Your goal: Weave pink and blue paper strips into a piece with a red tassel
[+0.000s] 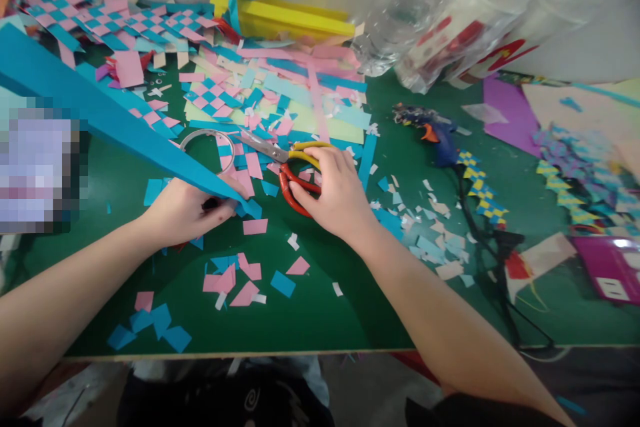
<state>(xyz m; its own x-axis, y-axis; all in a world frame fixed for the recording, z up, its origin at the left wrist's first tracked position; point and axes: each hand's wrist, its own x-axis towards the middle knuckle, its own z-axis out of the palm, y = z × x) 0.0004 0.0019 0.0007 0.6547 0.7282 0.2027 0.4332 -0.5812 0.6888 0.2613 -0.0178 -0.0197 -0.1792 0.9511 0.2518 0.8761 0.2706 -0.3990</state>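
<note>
A long blue paper strip (115, 121) runs from the upper left down to my left hand (193, 213), which is closed on its narrow end. In my right hand (340, 190) is a pair of scissors (284, 170) with one yellow and one red handle. The blades look parted a little and point left, apart from the strip. Beside my left hand stands a roll of clear tape (232, 147). Pink and blue paper scraps (283, 283) lie on the green table (340, 320) below both hands.
Woven pink-and-blue paper strips (115, 20) and a folded yellow paper piece (295, 17) lie at the back. A blue glue gun (443, 147) with a black cord is on the right. Plastic-wrapped cups (450, 33) lean by the wall. A purple box (607, 270) sits far right.
</note>
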